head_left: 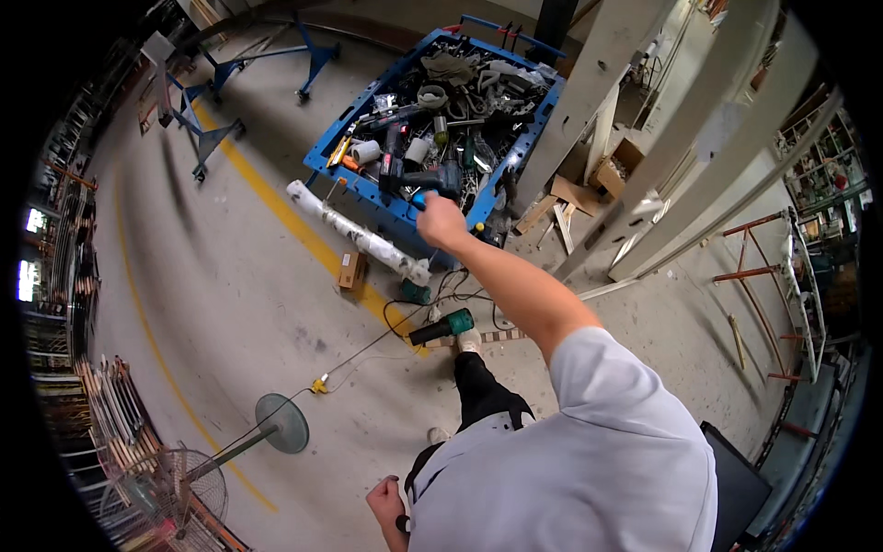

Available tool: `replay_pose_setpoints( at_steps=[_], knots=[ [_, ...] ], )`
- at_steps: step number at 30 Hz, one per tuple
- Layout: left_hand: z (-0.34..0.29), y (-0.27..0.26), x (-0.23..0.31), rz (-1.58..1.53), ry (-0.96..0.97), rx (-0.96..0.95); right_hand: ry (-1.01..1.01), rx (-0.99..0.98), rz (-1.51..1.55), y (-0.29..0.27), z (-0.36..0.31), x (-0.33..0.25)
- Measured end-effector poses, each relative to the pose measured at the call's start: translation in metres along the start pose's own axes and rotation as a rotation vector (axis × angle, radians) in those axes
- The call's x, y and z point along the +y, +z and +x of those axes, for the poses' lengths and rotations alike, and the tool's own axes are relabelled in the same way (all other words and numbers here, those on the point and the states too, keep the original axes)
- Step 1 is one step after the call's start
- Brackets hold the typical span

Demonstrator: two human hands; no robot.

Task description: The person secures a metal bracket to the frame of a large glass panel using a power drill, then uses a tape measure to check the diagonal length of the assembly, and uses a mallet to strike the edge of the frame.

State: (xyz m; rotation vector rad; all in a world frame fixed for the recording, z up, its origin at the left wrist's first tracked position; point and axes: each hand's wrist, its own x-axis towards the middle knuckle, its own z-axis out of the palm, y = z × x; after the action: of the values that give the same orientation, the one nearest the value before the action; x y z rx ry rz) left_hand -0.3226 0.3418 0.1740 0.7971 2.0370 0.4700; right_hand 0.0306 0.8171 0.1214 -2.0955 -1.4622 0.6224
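My right hand (442, 222) reaches over the near edge of the blue tool cart (317, 158). Its fingers are closed on a small bright-blue thing (419, 200) whose kind I cannot make out. Just beyond it lies a black cordless drill (443, 178), with a second black power tool (391, 164) to its left. Two white rolls (366, 152) and an orange-handled tool (350, 164) are also in the cart, among a heap of metal parts and hand tools. Low beside my body, my left hand (386, 502) is curled into a loose fist, with nothing showing in it.
A long white wrapped tube (363, 237) and a small cardboard box (351, 271) are in front of the cart. By my foot lies a green-and-black power tool (441, 327) among cables. A pedestal fan (175, 497) is lower left; pale beams (598, 101) rise at right.
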Motion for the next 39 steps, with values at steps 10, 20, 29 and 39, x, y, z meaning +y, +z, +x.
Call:
replay_pose_setpoints(
  at_steps=[10,20,29,39],
  knots=[
    [0.047,0.043,0.152,0.133,0.051,-0.098,-0.722,-0.282,-0.784,0.046,0.1,0.04],
    [0.11,0.1,0.284,0.103,0.393,-0.112,-1.019,-0.358,-0.428,-0.019,0.113,0.029],
    [0.183,0.145,0.386,-0.882,0.096,-0.494,-0.28,-0.056,0.668,-0.04,0.046,-0.012],
    [0.202,0.119,0.38,-1.518,-0.151,-0.635,-0.621,-0.579,0.642,-0.093,0.074,-0.035]
  ],
)
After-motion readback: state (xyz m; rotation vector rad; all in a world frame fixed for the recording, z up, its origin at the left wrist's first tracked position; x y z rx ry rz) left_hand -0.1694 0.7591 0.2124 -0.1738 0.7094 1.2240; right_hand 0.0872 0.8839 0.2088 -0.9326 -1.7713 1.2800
